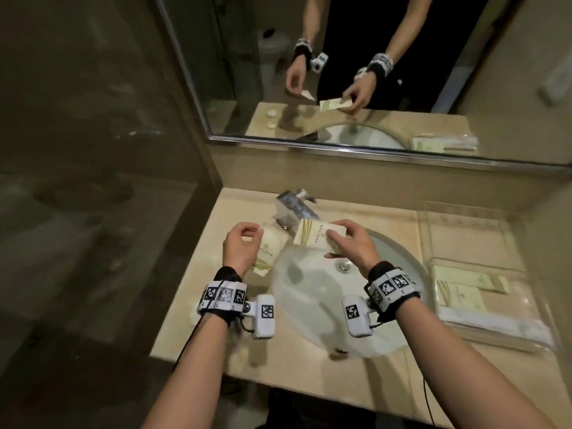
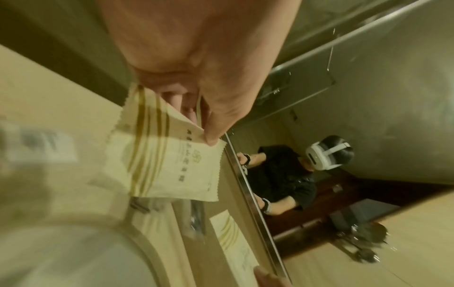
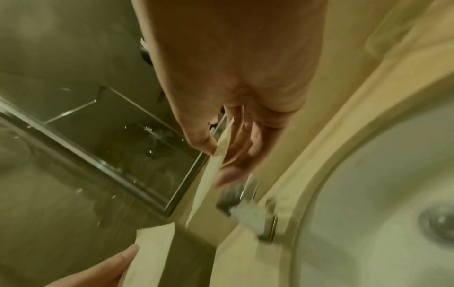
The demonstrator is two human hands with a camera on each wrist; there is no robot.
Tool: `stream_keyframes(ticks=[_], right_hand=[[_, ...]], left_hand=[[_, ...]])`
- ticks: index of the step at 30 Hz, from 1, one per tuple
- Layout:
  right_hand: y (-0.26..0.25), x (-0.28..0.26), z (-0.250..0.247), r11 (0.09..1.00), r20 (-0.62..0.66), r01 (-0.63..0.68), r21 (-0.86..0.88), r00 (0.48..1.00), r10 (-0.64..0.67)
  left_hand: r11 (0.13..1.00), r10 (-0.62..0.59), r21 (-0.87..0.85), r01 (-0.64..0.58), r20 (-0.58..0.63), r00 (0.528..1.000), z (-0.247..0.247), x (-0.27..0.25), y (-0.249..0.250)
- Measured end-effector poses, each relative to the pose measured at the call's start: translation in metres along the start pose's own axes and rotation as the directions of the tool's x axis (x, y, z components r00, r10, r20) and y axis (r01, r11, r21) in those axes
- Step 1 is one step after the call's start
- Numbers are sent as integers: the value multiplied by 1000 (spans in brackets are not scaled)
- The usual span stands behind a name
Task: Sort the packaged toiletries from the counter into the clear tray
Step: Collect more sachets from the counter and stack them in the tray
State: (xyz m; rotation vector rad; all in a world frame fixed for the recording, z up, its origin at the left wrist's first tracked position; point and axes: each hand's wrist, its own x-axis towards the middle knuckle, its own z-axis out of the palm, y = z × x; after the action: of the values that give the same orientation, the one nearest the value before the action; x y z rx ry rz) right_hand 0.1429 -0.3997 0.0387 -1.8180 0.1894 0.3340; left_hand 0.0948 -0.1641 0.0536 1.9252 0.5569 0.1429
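Note:
Two flat cream toiletry packets with green stripes are lifted above the counter. My left hand (image 1: 244,239) pinches one packet (image 1: 266,252), which hangs over the counter left of the basin; in the left wrist view the same packet (image 2: 172,165) sits between thumb and fingers (image 2: 189,108). My right hand (image 1: 346,243) pinches the other packet (image 1: 315,236) over the basin's far rim, just in front of the tap; the right wrist view shows that packet (image 3: 213,174) edge-on. The clear tray (image 1: 476,264) stands at the right of the counter with several packets inside.
A chrome tap (image 1: 294,209) stands behind the white basin (image 1: 315,305), whose drain (image 1: 344,266) shows. The beige counter (image 1: 402,221) ends at a wall on the left and a mirror (image 1: 340,57) behind. Long wrapped items (image 1: 495,326) lie at the tray's near side.

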Motion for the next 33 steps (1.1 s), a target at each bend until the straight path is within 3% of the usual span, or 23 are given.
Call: stream_keyframes(ticks=[6, 10, 14, 17, 25, 33], right_hand=[[32, -21, -135, 997, -249, 5, 72, 968, 14], [74, -36, -217, 987, -394, -96, 131, 908, 141], [117, -40, -274, 963, -445, -210, 170, 855, 265], [143, -35, -293, 950, -447, -268, 158, 839, 311], [176, -15, -305, 908, -382, -418, -27, 844, 377], [183, 4, -300, 886, -369, -462, -31, 829, 420]], left_hand=[[997, 64, -66, -47, 273, 960, 111, -27, 48], [999, 37, -28, -28, 394, 918, 185, -53, 65], [999, -35, 14, 32, 476, 879, 241, -76, 76], [999, -44, 35, 30, 512, 858, 271, -87, 76], [994, -109, 51, 97, 424, 899, 311, -100, 66], [990, -136, 80, 113, 394, 909, 322, -109, 56]])
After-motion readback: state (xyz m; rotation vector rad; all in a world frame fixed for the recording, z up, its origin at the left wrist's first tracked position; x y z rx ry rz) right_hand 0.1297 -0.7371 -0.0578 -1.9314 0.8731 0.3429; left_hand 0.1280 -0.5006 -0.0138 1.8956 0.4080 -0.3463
